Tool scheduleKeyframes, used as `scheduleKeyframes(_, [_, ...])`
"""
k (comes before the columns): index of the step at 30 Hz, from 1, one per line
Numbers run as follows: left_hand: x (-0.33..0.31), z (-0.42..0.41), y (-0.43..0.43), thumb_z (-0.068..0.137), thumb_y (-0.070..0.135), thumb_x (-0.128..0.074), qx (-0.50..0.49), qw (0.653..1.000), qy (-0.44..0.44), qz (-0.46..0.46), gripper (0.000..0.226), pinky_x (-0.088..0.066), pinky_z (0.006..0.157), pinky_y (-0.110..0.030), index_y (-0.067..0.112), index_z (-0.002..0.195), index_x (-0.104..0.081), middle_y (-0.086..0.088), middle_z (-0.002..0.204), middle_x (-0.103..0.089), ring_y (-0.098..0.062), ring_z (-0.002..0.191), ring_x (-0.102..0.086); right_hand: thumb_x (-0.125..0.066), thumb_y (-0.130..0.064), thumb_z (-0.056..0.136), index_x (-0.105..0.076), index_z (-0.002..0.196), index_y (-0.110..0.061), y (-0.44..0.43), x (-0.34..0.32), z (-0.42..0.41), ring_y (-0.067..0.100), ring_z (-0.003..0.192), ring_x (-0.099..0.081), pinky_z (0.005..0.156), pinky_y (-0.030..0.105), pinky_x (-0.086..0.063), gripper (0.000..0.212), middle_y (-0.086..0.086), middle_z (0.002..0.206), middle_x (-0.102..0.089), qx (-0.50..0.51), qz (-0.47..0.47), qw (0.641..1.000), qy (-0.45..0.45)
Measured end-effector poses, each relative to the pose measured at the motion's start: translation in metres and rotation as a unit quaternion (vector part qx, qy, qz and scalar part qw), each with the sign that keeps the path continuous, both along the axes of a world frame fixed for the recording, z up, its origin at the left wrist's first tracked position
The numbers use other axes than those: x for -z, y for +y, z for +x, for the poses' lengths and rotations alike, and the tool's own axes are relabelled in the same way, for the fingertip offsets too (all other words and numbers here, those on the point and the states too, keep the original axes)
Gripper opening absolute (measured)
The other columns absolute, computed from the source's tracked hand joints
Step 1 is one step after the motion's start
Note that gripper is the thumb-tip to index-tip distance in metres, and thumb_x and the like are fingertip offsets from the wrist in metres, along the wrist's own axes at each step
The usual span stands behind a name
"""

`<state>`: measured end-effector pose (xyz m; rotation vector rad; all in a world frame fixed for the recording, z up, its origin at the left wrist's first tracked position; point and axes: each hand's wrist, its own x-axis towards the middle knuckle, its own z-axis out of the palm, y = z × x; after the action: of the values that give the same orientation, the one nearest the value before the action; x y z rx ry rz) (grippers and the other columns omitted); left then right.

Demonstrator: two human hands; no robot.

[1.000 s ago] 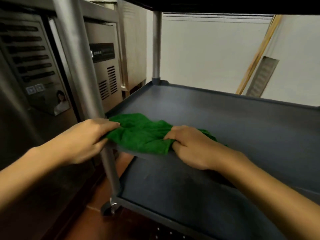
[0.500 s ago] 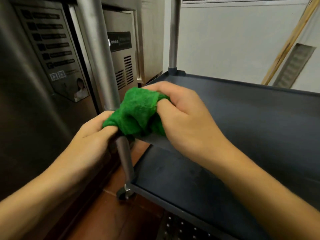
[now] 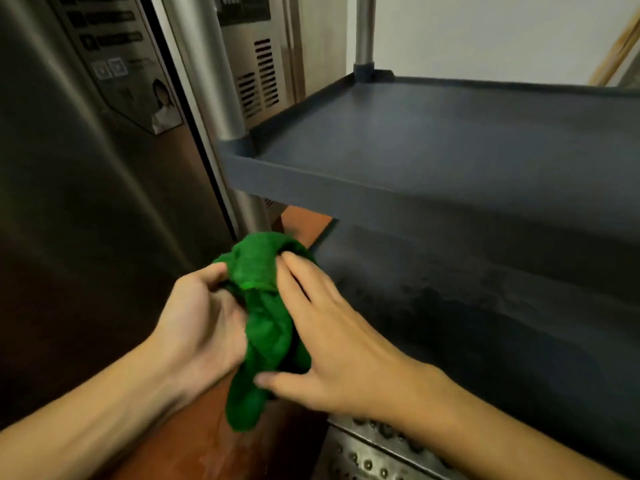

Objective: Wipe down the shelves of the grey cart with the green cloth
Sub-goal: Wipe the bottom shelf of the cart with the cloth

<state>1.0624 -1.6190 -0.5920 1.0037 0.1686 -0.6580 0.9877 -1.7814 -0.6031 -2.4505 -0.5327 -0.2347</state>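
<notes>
Both hands hold the green cloth [image 3: 265, 320], bunched into a loose roll off the cart, in the air in front of its near left corner. The left hand [image 3: 199, 323] grips the roll from its left side, fingers curled into the fabric. The right hand [image 3: 334, 344] clasps it from the right. Its fingers [image 3: 301, 284] lie fairly straight along the upper fold, and the thumb crosses the front of the cloth lower down, so the cloth is pinched between them (one fingertip seems tucked into the top fold). A tail of cloth hangs below both hands.

Above and beyond the fingers runs the upper shelf [image 3: 311, 183] of the grey cart [image 3: 450, 216], with a raised rim. The lower shelf [image 3: 467, 306] lies just right of the right hand's fingers, its surface mottled. A metal post [image 3: 204, 71] rises from the shelf corner above the fingers, and a second post [image 3: 363, 29] stands at the far corner.

Left of the left hand's fingers stands a tall stainless steel appliance [image 3: 69, 202] with a label panel. Below the hands is a reddish-brown floor [image 3: 187, 448], and a perforated metal plate [image 3: 374, 455] shows under the right wrist.
</notes>
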Motion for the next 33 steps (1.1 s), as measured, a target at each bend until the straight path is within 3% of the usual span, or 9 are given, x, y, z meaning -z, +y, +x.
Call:
scheduleKeyframes(7, [0.058, 0.036, -0.081, 0.092, 0.03, -0.031, 0.11, 0.992, 0.036, -0.051, 0.053, -0.044, 0.104, -0.043, 0.002, 0.126, -0.06, -0.021, 0.121, -0.063, -0.036, 0.115, -0.06, -0.068, -0.01, 0.084, -0.046, 0.144, -0.014, -0.078, 0.104, 0.036, 0.004, 0.137, -0.038, 0.114, 0.023, -0.033, 0.064, 0.003, 0.147, -0.043, 0.135, 0.122, 0.983, -0.002])
scheduleKeyframes(9, [0.073, 0.056, -0.097, 0.093, 0.033, -0.034, 0.175, 0.984, -0.021, 0.015, 0.042, -0.046, 0.102, -0.044, 0.008, 0.115, -0.06, -0.012, 0.103, -0.061, -0.032, 0.11, -0.062, -0.061, -0.005, 0.081, -0.055, 0.132, -0.026, -0.099, 0.122, 0.049, -0.018, 0.116, -0.046, 0.097, 0.001, -0.034, 0.055, -0.009, 0.124, -0.058, 0.193, 0.174, 0.965, -0.041])
scheduleKeyframes(11, [0.1, 0.08, -0.108, 0.104, 0.038, -0.032, 0.186, 0.962, -0.11, 0.17, 0.035, -0.045, 0.11, -0.05, 0.018, 0.121, -0.056, -0.008, 0.121, -0.065, -0.034, 0.127, -0.059, -0.057, 0.002, 0.084, -0.061, 0.114, -0.033, -0.124, 0.135, 0.06, -0.028, 0.095, -0.052, 0.079, -0.005, -0.038, 0.046, -0.023, 0.105, -0.058, 0.267, 0.232, 0.934, -0.044])
scheduleKeyframes(14, [0.147, 0.1, -0.113, 0.105, 0.05, -0.037, 0.167, 0.851, -0.308, 0.392, 0.054, -0.035, 0.118, -0.041, 0.029, 0.155, -0.033, -0.005, 0.155, -0.046, -0.03, 0.14, -0.047, -0.052, 0.005, 0.092, -0.063, 0.095, -0.026, -0.172, 0.154, 0.079, -0.018, 0.074, -0.06, 0.064, 0.002, -0.045, 0.034, -0.014, 0.089, -0.065, 0.397, 0.264, 0.878, -0.031])
scheduleKeyframes(17, [0.198, 0.101, -0.101, 0.104, 0.056, -0.029, 0.214, 0.647, -0.484, 0.549, 0.071, -0.019, 0.125, -0.043, 0.022, 0.162, -0.008, -0.009, 0.167, -0.023, -0.028, 0.154, -0.021, -0.048, 0.001, 0.094, -0.063, 0.111, -0.001, -0.228, 0.167, 0.111, 0.022, 0.097, -0.065, 0.08, 0.033, -0.052, 0.023, 0.019, 0.108, -0.067, 0.495, 0.215, 0.842, -0.016])
scheduleKeyframes(19, [0.225, 0.102, -0.095, 0.102, 0.06, -0.016, 0.252, 0.537, -0.515, 0.619, 0.074, -0.004, 0.128, -0.046, 0.022, 0.163, 0.004, -0.007, 0.171, -0.002, -0.027, 0.157, 0.001, -0.044, -0.001, 0.091, -0.061, 0.113, 0.003, -0.264, 0.172, 0.132, 0.03, 0.097, -0.06, 0.076, 0.036, -0.045, 0.029, 0.021, 0.11, -0.064, 0.517, 0.151, 0.842, -0.017])
scheduleKeyframes(21, [0.241, 0.102, -0.091, 0.101, 0.059, -0.006, 0.248, 0.487, -0.519, 0.658, 0.074, 0.0, 0.126, -0.044, 0.018, 0.162, 0.005, -0.009, 0.171, 0.003, -0.028, 0.157, 0.007, -0.045, 0.0, 0.088, -0.061, 0.113, 0.004, -0.295, 0.178, 0.152, 0.026, 0.094, -0.056, 0.076, 0.032, -0.04, 0.03, 0.021, 0.111, -0.062, 0.531, 0.116, 0.84, -0.004])
scheduleKeyframes(26, [0.248, 0.098, -0.09, 0.097, 0.055, 0.0, 0.204, 0.494, -0.544, 0.647, 0.078, -0.008, 0.127, -0.048, 0.013, 0.162, -0.007, -0.011, 0.17, -0.007, -0.028, 0.158, -0.002, -0.063, -0.047, 0.09, -0.055, 0.137, -0.015, -0.323, 0.201, 0.195, 0.036, 0.124, -0.051, 0.107, 0.048, -0.044, 0.058, 0.015, 0.143, -0.047, 0.533, 0.013, 0.827, 0.18])
scheduleKeyframes(33, [0.255, 0.1, -0.09, 0.101, 0.058, -0.008, 0.178, 0.516, -0.553, 0.63, 0.076, -0.008, 0.125, -0.047, 0.013, 0.162, -0.009, -0.009, 0.17, -0.007, -0.025, 0.158, -0.002, -0.059, -0.051, 0.092, -0.047, 0.147, -0.015, -0.303, 0.23, 0.214, 0.041, 0.135, -0.039, 0.114, 0.051, -0.034, 0.067, 0.015, 0.15, -0.038, 0.545, -0.051, 0.831, 0.094])
